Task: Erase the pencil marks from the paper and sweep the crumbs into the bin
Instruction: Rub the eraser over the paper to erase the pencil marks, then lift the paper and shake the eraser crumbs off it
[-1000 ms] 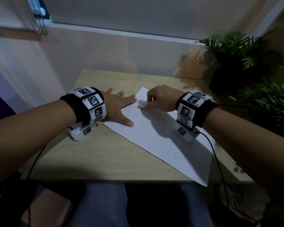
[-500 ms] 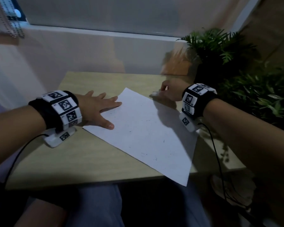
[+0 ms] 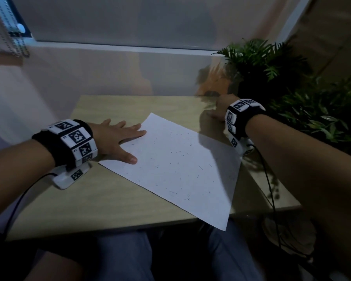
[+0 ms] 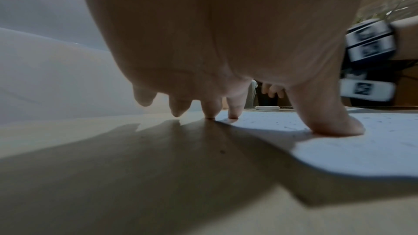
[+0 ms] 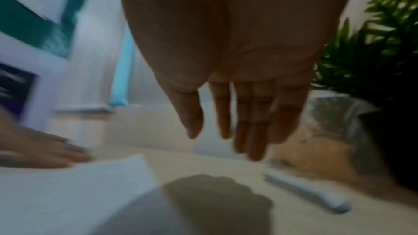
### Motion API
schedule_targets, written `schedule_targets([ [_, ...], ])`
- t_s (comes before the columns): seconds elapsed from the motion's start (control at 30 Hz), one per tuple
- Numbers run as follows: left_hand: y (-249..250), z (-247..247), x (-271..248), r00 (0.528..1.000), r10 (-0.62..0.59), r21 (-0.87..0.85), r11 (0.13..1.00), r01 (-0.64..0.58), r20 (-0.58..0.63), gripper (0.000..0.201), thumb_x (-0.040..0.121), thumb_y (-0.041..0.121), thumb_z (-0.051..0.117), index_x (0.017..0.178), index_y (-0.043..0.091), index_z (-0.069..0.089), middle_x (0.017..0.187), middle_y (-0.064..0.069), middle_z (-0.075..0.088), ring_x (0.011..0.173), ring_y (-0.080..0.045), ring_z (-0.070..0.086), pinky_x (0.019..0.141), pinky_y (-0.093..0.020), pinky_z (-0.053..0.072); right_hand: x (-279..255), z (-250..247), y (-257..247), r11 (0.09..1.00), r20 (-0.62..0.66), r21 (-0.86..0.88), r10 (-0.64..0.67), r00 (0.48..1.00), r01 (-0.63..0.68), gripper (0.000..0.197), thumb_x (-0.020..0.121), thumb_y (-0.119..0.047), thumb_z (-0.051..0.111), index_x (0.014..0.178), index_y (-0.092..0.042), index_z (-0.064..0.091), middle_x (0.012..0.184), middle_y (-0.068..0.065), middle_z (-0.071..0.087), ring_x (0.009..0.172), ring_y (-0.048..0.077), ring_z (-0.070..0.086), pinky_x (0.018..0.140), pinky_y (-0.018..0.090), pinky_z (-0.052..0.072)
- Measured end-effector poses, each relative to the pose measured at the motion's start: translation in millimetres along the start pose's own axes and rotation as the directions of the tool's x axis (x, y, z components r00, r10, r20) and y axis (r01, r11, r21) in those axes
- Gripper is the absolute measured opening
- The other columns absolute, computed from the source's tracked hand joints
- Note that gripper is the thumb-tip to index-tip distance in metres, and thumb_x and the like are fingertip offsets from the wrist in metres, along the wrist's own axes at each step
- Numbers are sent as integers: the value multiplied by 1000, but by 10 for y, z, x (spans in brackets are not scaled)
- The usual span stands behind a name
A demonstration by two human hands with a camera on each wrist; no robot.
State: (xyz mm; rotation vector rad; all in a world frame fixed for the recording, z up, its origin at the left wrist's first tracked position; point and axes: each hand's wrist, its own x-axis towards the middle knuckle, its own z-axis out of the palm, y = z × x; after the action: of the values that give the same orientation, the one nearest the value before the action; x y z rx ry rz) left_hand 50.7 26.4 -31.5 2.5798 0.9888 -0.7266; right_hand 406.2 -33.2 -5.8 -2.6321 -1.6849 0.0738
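Observation:
A white sheet of paper (image 3: 180, 165) lies slantwise on the wooden table (image 3: 109, 199), strewn with several dark eraser crumbs. My left hand (image 3: 120, 138) presses flat on the sheet's left corner, its thumb (image 4: 334, 124) and fingertips down on it. My right hand (image 3: 219, 108) hovers near the table's far right corner, beside the plant, fingers straight and holding nothing (image 5: 237, 113). The white eraser (image 5: 309, 194) lies loose on the table just under that hand, also visible in the left wrist view (image 4: 267, 107). No bin shows in any view.
A leafy plant in a dark pot (image 3: 257, 74) stands at the table's far right, with more foliage (image 3: 322, 114) along the right side. A wall and window sill (image 3: 109, 47) close the back. My legs are under the table's near edge.
My right hand carried the eraser off the paper's top corner to the table's far right and let it go. The left hand stayed pressed on the sheet.

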Motion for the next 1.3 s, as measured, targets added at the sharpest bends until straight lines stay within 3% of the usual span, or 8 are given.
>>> schedule_targets([
  [0.1,-43,16,31,1000,4,12,1000,-4,7,120,55,104,34,154,55,-13,161,26,-25,153,-13,-22,123,-47,-16,-245,-138,-203,992,12,34,-118,993,118,39,92,-39,64,108,-5,70,110,16,69,98,33,65,85,38,55],
  [0.3,-18,30,12,1000,-6,42,999,7,-23,111,69,96,39,157,49,-11,162,22,-24,151,-12,-25,123,-43,-17,-653,138,-290,960,220,-56,-257,941,275,53,79,-60,69,100,-12,73,100,8,71,92,28,63,84,40,55],
  [0.53,-44,83,-86,999,-17,18,1000,18,-41,128,50,103,28,158,46,-8,164,21,-21,153,-12,-21,123,-42,-15,-658,97,-332,969,252,37,-244,937,243,54,78,-46,80,110,-3,70,109,16,69,102,33,64,83,37,52],
  [0.7,-81,164,-203,992,-105,-21,994,104,-65,122,67,98,35,160,35,-12,166,15,-21,153,-12,-18,123,-37,-10,-597,130,-408,966,193,115,-250,949,231,28,87,-32,74,101,-8,74,103,4,71,96,25,64,79,32,50],
  [0.87,-180,121,-336,972,-162,-370,925,89,-170,110,77,84,49,163,32,3,169,6,11,154,-19,18,124,-38,17,-568,-223,-661,927,27,211,-322,946,309,14,89,-31,72,93,-19,65,93,-1,62,91,21,61,66,24,39],
  [1.03,-480,-91,-544,759,-334,-620,776,-115,-559,77,90,67,58,147,17,47,132,-1,63,121,-25,60,103,-38,43,-734,-728,-969,849,-99,249,-458,884,467,13,92,-31,69,96,-21,62,98,-2,61,90,17,56,75,25,39],
  [1.17,-635,-113,-694,639,-431,-720,628,-296,-638,50,90,38,74,127,10,56,75,15,65,88,-20,64,93,-48,53,-888,-929,-1149,803,-173,215,-529,831,556,9,93,-30,65,95,-22,62,99,-4,62,88,16,56,66,24,37],
  [1.3,-601,-98,-832,517,-435,-657,641,-397,-737,14,96,12,68,100,0,65,77,-2,68,69,-12,62,70,-29,54,-1014,-1060,-1165,786,-225,169,-557,799,595,13,92,-35,66,97,-23,63,100,-3,63,88,17,56,72,26,37],
])
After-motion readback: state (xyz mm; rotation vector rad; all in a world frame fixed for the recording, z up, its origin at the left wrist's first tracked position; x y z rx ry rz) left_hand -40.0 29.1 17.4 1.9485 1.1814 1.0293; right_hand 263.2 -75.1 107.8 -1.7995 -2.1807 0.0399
